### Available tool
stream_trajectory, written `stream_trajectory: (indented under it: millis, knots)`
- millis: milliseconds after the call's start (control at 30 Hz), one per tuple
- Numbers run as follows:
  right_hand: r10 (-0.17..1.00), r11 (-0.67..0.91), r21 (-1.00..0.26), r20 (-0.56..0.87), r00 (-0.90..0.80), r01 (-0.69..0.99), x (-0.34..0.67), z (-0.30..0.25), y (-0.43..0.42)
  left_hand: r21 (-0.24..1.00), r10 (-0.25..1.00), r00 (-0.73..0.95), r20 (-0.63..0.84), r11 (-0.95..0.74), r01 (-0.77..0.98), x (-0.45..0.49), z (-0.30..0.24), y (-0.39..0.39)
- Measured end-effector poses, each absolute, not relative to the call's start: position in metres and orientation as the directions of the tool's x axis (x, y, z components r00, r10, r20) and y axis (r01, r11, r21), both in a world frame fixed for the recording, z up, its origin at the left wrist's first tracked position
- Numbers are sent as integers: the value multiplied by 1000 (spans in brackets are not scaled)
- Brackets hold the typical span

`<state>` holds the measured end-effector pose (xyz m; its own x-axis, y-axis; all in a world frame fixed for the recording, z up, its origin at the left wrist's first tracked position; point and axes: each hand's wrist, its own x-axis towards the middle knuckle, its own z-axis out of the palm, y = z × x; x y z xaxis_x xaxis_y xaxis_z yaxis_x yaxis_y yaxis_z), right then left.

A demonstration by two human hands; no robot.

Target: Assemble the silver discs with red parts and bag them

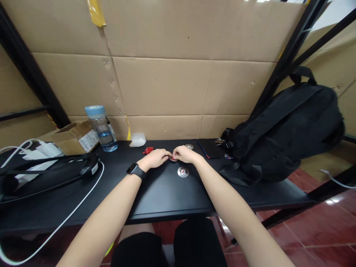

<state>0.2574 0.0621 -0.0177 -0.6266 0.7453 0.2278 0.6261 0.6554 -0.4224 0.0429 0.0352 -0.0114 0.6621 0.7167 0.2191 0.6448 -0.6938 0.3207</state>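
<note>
A small round metal disc (174,160) lies on the black table between my two hands, partly covered by fingers, with a bit of red at its middle. My left hand (157,158), with a dark watch on its wrist, has its fingers closed at the left edge of this disc. My right hand (184,153) is pinched over the disc from the right; what sits between its fingertips is hidden. Closer to me lies a second metal disc (183,172) with a red centre. A third disc (189,147) is behind my right hand. Several small red pieces (148,150) lie heaped beyond my left hand.
A water bottle (102,129), a cardboard box (73,136) and a white plastic bundle (137,139) stand along the back left. A black case (50,174) and white cable (83,200) lie left. A dark flat tablet-like object (210,149), keys (219,141) and a black backpack (280,133) are right.
</note>
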Motion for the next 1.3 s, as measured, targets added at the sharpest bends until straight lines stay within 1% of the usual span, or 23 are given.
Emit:
stream_trajectory:
  millis: [67,167,300,400,600,767,900,1067,1200,1300]
  knots:
    - [744,658,-425,239,-624,622,257,-17,62,308,717,666,204,-693,652,44,-12,35]
    - [760,631,-488,233,-607,603,258,-16,60,295,721,669,178,-688,663,46,-14,35]
    - [753,609,-551,176,-634,570,259,-14,57,332,731,659,176,-674,660,48,-14,35]
    - [741,613,-573,178,-647,545,259,-14,57,355,728,666,163,-673,649,49,-13,34]
    - [746,610,-582,195,-636,537,262,-12,58,351,719,678,155,-681,642,49,-11,33]
    - [743,622,-588,238,-625,517,263,-12,57,403,706,693,143,-681,611,49,-10,34]
    - [755,611,-607,252,-606,508,261,-17,60,396,697,702,147,-692,604,48,-10,33]
    - [774,613,-573,294,-561,545,260,-21,64,400,710,687,153,-680,614,49,-10,32]
    - [773,619,-570,317,-550,541,258,-22,65,387,706,692,154,-687,615,50,-8,30]
    - [779,624,-547,378,-501,559,258,-20,65,374,695,700,166,-701,607,50,-7,29]
